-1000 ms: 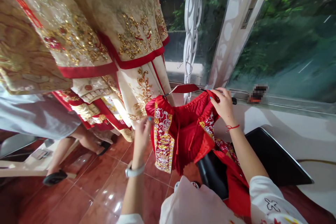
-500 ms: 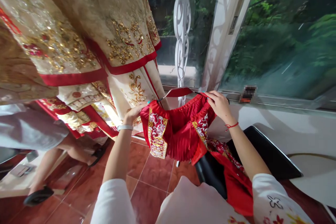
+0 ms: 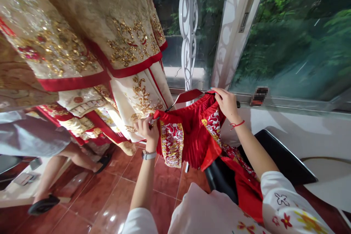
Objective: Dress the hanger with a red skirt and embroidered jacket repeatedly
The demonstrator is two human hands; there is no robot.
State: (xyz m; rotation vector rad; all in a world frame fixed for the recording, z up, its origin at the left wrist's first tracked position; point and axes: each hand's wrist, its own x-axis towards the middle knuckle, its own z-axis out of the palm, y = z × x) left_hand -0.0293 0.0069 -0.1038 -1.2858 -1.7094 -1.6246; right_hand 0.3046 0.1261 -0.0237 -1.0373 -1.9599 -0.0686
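Note:
A red pleated skirt point(image 3: 189, 137) with embroidered panels hangs in front of me from a clip hanger point(image 3: 189, 96), its waistband spread wide. At the waistband's left end, my left hand point(image 3: 149, 131) is closed with bent fingers by the hanger's end; its exact hold is partly hidden. My right hand point(image 3: 227, 105) pinches the opposite corner of the waistband, the thumb hidden behind cloth. Another red embroidered garment point(image 3: 248, 190) lies over a black seat point(image 3: 219, 181) below my right forearm.
Cream robes point(image 3: 131, 44) with gold sequins and red hems hang at the left. Behind the skirt is a white scrollwork stand point(image 3: 188, 25) before windows. A black panel point(image 3: 282, 157) leans by the right wall. A seated person's legs point(image 3: 79, 157) show at the left.
My left hand has turned and moved right and slightly down, its fingers now more curled. The skirt's left side has shifted right with it. My right hand stays at its corner.

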